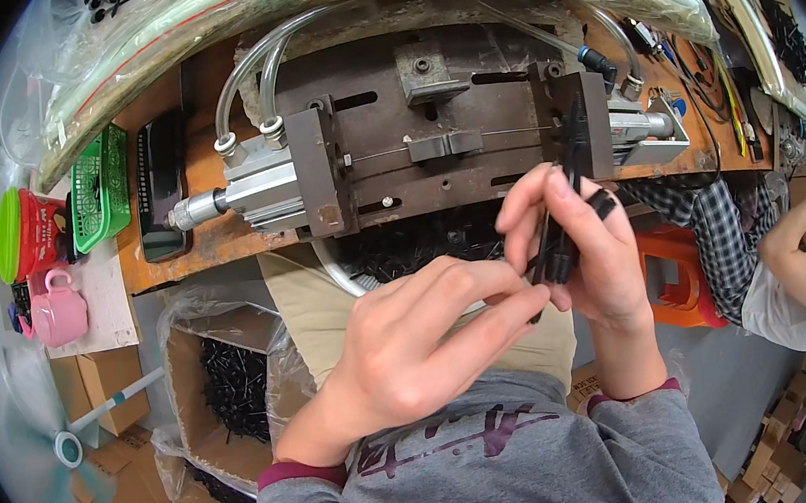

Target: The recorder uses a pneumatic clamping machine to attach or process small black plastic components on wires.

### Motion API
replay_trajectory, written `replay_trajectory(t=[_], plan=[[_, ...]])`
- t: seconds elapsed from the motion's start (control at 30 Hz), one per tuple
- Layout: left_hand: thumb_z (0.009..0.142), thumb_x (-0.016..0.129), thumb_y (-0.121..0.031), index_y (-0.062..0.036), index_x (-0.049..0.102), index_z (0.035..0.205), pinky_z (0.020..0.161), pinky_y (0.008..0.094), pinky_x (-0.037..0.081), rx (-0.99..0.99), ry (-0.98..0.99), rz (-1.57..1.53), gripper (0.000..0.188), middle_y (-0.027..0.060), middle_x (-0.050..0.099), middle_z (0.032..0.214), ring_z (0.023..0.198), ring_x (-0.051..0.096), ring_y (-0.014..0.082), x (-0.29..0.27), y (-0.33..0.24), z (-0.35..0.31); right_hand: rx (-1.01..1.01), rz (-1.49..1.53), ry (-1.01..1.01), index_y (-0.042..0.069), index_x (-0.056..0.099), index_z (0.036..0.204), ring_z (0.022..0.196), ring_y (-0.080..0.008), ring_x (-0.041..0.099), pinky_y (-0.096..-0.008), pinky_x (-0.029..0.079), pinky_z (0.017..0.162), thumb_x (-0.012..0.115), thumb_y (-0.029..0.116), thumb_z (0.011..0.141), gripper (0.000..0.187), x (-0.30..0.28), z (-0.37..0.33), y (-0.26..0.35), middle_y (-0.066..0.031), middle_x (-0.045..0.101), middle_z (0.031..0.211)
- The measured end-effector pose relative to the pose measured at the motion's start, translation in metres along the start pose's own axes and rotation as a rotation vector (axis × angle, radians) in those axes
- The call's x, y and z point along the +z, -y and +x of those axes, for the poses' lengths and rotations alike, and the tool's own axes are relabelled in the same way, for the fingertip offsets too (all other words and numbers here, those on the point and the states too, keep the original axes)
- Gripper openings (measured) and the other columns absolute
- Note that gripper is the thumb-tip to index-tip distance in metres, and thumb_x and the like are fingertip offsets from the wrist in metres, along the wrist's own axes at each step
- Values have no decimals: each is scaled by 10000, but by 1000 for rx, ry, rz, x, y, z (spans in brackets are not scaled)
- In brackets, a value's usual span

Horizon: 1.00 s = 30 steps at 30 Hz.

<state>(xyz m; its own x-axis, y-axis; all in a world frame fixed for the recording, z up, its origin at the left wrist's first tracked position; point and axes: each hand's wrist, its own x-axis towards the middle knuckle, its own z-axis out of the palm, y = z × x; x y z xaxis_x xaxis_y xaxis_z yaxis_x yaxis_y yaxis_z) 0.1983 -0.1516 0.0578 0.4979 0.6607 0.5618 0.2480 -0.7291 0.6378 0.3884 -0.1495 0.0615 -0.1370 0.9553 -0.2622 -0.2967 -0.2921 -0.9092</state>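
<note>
In front of the metal fixture, my right hand (594, 250) is closed around several slim black plastic parts (572, 168) that point upward. My left hand (423, 339) reaches across from the left, its fingertips pinched at the lower end of a thin black part (548, 247). The exact shape of these parts is partly hidden by my fingers. Behind my hands, a small grey block (446, 145) sits in the middle of the fixture plate (488, 38), with a thin rod on either side. A silver air cylinder (261, 183) is at the left, another (642, 128) at the right.
Black parts fill a plastic-lined carton (184, 376) at my left. On the bench's left side are a phone (159, 180), a green basket (112, 180) and a pink cup (59, 312). A fan (68, 449) stands lower left. Another person (805, 290) sits at right, near an orange stool (685, 279).
</note>
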Motion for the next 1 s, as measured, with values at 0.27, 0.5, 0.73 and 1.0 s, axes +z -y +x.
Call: replay_trajectory(t=[0.27,0.5,0.73,1.0], plan=[[693,782,-42,-5,689,939,631,285,516,-136,65,471,266,123,668,1238,709,646,200,13,23,3,-91,-143,-71,0,613,875,421,-54,479,-173,349,375,452,346,1050,419,-6,-6,-6,-94,645,643],[702,751,-82,-43,695,934,568,268,473,-136,76,541,243,98,688,1216,596,612,156,10,30,14,-206,-170,-5,38,592,686,479,-43,455,-180,333,437,458,327,1042,478,-5,-3,-14,-74,625,698],[661,823,-115,-72,727,960,565,264,488,-156,18,329,317,89,707,1171,609,623,163,8,29,11,-140,33,-97,63,588,735,468,-32,412,-189,303,426,487,348,1045,434,-7,-2,-26,1,537,665],[612,823,-47,-52,758,1008,616,317,525,-41,20,-29,402,49,629,903,758,645,205,8,10,9,-91,107,-11,82,557,768,562,-16,409,-192,306,472,461,361,1060,415,6,4,-30,25,507,664]])
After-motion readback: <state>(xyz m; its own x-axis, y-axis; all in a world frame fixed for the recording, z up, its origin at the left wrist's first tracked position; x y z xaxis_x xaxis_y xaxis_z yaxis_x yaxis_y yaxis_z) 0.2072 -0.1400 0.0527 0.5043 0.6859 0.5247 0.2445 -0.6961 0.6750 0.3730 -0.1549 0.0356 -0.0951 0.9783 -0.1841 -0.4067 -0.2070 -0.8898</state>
